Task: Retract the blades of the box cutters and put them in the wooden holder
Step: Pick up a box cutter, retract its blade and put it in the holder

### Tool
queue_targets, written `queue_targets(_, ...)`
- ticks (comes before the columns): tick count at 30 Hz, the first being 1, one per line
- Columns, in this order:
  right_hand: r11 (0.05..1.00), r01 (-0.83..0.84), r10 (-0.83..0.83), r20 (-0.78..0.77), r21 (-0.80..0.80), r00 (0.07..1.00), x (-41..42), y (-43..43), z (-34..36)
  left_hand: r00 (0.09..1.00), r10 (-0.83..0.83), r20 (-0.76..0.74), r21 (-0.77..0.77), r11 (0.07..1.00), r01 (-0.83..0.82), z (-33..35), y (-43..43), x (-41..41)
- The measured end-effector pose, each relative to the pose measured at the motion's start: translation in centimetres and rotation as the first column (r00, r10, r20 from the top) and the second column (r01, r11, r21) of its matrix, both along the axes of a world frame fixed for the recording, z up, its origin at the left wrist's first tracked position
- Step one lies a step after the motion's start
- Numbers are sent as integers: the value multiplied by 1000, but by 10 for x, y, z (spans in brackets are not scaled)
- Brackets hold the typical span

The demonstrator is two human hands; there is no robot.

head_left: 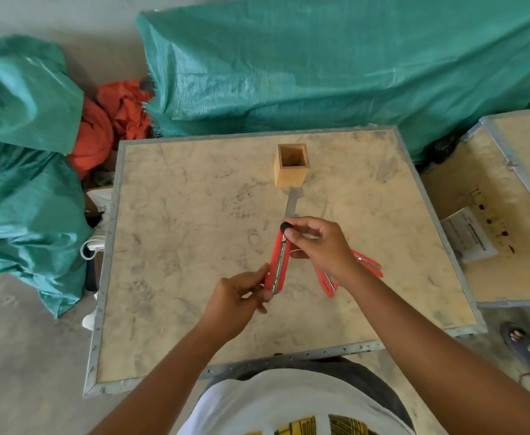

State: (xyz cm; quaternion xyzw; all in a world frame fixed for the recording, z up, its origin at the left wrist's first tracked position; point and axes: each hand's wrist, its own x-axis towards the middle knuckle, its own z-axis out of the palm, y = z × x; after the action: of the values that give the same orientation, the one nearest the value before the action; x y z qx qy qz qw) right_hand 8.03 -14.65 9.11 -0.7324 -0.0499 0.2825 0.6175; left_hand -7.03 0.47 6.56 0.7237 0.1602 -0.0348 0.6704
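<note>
left hand [244, 290] pinches the red cutter [277, 263]'s butt; right hand [318, 244] grips its slider: draw blade [291, 204] back steadily, fingers clear.

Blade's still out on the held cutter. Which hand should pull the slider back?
Right. The right hand already pinches the black knob near the blade; the left hand only steadies the red cutter at its tail.

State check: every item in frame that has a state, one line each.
held box cutter: in both hands, blade extended toward the holder
left hand: pinching the cutter's rear end
right hand: fingers on the black knob
wooden holder: upright, empty
two other box cutters: on table, under right hand, blades hidden
</note>
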Motion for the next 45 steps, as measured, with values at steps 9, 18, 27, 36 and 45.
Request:
queue_targets(9,933,-328,353,198,-151,914,0,-25,26,981,179,75,-90,981,-172,37,-22,30)
queue_targets(18,902,-383,430,323,-200,843,37,-76,58,963,247,109,-51,969,-243,63,-78,62)
queue_targets(27,873,-460,483,400,-159,779,74,-127,74,934,335,127,-47,942,-331,87,-139,87)
queue_targets(36,848,-518,514,428,-118,744,94,-154,72,899,415,139,-44,910,-413,92,-176,100)
queue_targets(45,930,-367,342,361,-1,868,110,-128,55,922,370,115,4,928,-373,86,-152,122)
